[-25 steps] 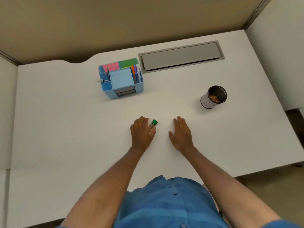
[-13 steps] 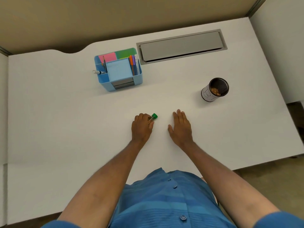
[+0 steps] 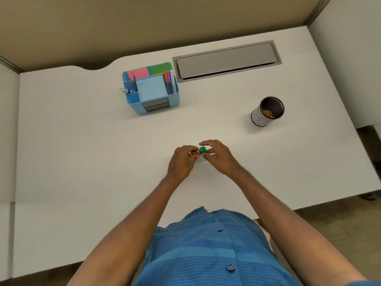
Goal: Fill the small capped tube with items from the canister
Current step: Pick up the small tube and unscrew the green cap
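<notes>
Pinching green cap (image 3: 203, 150), right hand (image 3: 219, 156) arched

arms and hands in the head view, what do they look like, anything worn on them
Both forearms are bare from the elbow down: no gloves or watch on the left hand or right hand. The person wears a blue shirt with darker horizontal stripes and buttons; a blue sleeve edge shows bottom right.

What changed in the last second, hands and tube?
The left hand, which lay flat beside the tube, now grips its body. The right hand left the desk and moved left; its fingertips now pinch the green cap. Canister and blue organizer stayed put.
</notes>
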Tool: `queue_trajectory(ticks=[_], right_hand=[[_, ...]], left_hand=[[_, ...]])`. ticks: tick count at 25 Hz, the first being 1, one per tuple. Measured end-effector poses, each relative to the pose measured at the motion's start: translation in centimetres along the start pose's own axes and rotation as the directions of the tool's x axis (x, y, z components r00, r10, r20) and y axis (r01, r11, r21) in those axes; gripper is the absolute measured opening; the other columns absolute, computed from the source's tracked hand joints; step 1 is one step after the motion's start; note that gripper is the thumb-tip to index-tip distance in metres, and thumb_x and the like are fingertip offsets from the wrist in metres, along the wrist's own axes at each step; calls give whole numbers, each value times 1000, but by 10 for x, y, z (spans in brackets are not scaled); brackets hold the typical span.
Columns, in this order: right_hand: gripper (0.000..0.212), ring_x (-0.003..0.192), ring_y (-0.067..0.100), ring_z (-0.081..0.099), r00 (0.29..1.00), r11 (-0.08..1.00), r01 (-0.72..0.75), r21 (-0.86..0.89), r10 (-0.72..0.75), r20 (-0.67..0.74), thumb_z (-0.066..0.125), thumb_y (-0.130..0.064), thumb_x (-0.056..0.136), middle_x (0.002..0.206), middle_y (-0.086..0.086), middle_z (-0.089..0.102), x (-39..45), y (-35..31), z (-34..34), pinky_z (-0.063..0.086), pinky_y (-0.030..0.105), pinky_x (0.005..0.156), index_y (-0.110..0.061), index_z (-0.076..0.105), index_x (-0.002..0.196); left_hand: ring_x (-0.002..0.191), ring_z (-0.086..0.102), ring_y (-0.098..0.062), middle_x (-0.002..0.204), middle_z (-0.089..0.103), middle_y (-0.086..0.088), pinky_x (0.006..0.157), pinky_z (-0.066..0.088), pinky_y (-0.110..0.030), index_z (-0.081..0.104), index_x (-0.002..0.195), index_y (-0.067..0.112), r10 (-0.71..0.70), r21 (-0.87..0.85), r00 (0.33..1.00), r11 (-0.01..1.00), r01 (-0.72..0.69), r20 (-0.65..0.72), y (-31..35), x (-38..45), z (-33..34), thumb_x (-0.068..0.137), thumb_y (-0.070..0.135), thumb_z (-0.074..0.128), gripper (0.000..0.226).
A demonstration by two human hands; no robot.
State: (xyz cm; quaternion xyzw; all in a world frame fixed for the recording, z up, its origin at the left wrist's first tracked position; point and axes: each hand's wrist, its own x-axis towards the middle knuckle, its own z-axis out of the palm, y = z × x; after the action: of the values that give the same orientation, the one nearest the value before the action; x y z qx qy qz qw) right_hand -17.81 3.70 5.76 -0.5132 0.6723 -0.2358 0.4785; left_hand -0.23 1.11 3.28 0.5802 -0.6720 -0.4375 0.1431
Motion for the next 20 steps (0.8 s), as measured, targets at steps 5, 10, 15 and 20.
queue_trajectory(ticks=[5,10,15,20], right_hand=[[28,95,10,71,999,998,-16,63,18,-36,76,-7,91,116,0,69,-24,-7,-3,54,23,83,-22,69,114],[24,83,5,73,999,997,-38,69,36,33,81,-12,86,99,-6,78,-46,-15,-15,58,26,81,-20,75,107],[24,83,7,75,999,995,-31,93,33,-20,84,-12,83,95,-4,79,-67,-19,-18,58,27,82,-18,77,105],[24,85,11,76,999,998,-19,60,17,39,83,-11,83,92,-4,80,-79,-22,-28,59,32,85,-20,77,105]], left_hand=[[98,62,-12,116,72,-1,88,50,-24,71,124,17,12,-120,997,993,-3,78,11,-23,-6,96,23,72,28],[99,65,-14,116,75,0,84,49,-23,75,121,19,59,-163,987,986,-35,151,14,-37,-19,93,23,75,29],[100,66,-17,117,75,-1,84,51,-27,76,120,20,84,-143,986,988,-63,145,22,-52,-21,94,26,74,27],[85,60,-6,102,71,3,76,44,-18,76,121,20,121,-168,979,981,-93,163,31,-65,-21,95,20,73,27]])
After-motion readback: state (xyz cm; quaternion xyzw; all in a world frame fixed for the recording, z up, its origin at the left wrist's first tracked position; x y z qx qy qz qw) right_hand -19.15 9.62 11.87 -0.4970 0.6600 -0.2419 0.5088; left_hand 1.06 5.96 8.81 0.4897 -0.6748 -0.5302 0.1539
